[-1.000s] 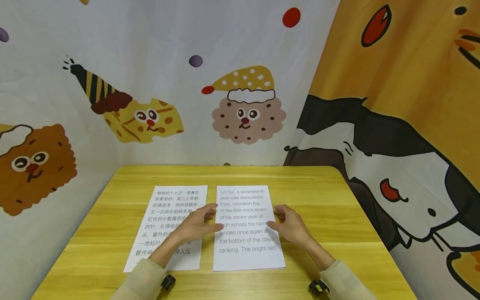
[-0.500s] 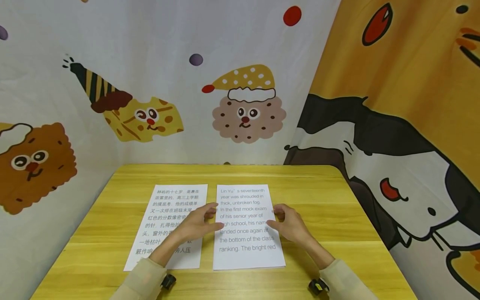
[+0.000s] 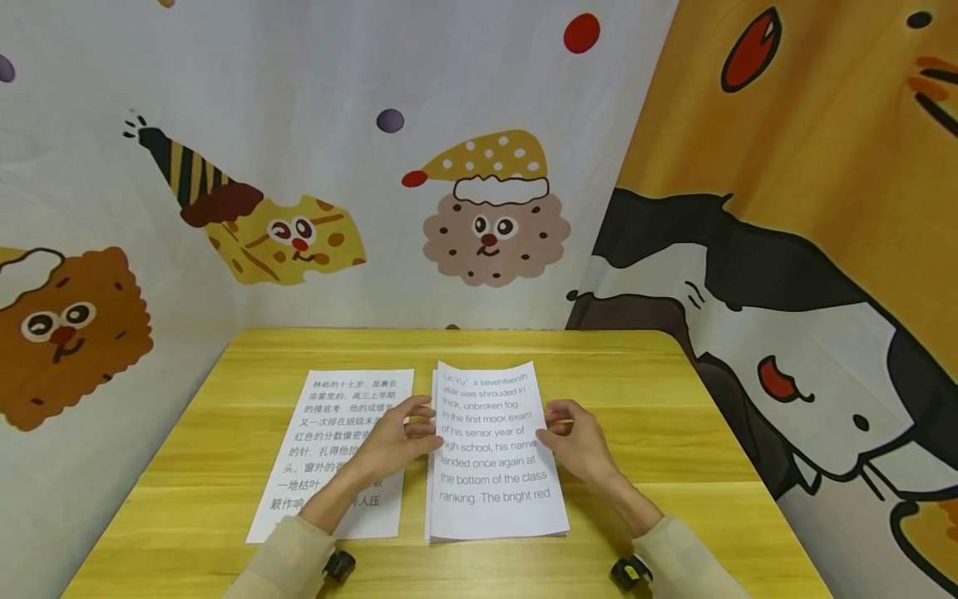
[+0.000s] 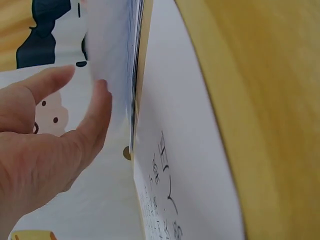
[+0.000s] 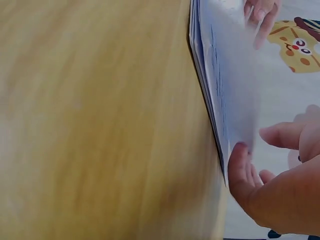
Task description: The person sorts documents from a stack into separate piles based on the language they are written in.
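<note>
Between my hands is a sheet of paper printed in English, its far edge bowed up off the paper stack below. My left hand holds the sheet's left edge, thumb over the top face and fingers at the side. Opposite it, my right hand holds the right edge between thumb and fingers. In the right wrist view, the raised sheet stands apart from the layered stack. The left wrist view shows the left hand beside the blurred lifted sheet.
A second paper, printed in Chinese, lies flat to the left, partly under my left forearm. Both rest on a yellow wood-grain table. Cartoon-printed curtains hang behind and at the sides.
The top English sheet has come up off the stack, its far edge curving upward, and a sheet edge now shows beneath. Both hands have risen slightly with it.
</note>
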Demonstrator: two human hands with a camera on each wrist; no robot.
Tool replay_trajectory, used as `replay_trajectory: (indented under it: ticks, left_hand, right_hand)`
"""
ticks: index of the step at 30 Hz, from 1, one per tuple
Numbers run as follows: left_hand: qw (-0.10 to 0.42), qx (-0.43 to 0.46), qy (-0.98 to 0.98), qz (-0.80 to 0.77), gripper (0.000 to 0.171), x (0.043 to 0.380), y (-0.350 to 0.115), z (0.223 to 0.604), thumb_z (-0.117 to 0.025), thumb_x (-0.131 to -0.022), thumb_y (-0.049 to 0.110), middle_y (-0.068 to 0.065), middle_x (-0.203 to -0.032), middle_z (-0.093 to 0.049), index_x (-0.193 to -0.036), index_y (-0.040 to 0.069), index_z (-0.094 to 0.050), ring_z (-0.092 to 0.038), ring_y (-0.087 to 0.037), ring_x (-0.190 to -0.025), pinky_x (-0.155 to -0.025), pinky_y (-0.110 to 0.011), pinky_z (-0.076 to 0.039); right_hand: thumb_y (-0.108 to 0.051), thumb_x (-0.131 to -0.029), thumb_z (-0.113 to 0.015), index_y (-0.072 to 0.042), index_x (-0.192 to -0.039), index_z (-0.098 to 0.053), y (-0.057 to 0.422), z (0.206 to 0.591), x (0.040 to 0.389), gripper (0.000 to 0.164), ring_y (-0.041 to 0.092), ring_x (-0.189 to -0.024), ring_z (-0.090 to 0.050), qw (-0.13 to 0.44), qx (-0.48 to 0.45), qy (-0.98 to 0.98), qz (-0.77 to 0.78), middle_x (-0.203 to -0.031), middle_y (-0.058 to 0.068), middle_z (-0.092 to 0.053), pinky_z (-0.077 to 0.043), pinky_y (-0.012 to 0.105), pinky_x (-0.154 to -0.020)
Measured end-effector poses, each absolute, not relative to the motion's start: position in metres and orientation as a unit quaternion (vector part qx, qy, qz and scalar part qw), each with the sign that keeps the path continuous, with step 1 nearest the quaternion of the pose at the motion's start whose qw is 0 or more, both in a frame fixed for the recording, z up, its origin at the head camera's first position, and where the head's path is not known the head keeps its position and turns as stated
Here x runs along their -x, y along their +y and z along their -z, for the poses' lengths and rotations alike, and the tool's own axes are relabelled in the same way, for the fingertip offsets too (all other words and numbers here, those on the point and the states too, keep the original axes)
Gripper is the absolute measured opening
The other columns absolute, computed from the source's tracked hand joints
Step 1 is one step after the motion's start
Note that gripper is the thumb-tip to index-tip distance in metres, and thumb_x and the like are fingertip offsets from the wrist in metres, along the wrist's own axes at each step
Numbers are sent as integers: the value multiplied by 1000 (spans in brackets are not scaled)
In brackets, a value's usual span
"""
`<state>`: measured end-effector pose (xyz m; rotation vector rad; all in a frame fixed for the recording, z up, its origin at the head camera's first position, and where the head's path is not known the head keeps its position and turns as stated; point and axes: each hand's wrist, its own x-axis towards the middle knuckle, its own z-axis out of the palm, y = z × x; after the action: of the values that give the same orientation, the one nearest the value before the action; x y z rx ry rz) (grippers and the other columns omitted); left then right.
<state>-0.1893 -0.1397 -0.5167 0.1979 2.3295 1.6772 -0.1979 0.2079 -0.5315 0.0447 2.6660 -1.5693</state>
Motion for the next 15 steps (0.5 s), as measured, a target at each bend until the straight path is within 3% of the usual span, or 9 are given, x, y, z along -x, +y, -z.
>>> replay_trajectory:
  ticks: [9,15]
  left_hand:
    - [155,-45,782,-602,78,192,-137,519,-84,-98,6,-28,-142,-69,-166,-3,-47,-80,-26,-110,-93,-40,-73]
    - [167,-47,780,-602,78,193,-136,523,-83,-97,2,-28,-138,-69,-166,-1,-48,-81,-26,-105,-89,-40,-73]
  right_hand:
    - [-3,-98,-83,2,-145,-68,210,533,201,49,21,-95,-70,44,-30,841,538,-117,18,-72,-59,21,-72]
    - [-2,-97,-83,3,-140,-71,209,535,202,45,20,-93,-69,44,-37,839,541,-114,18,-73,-59,21,-70]
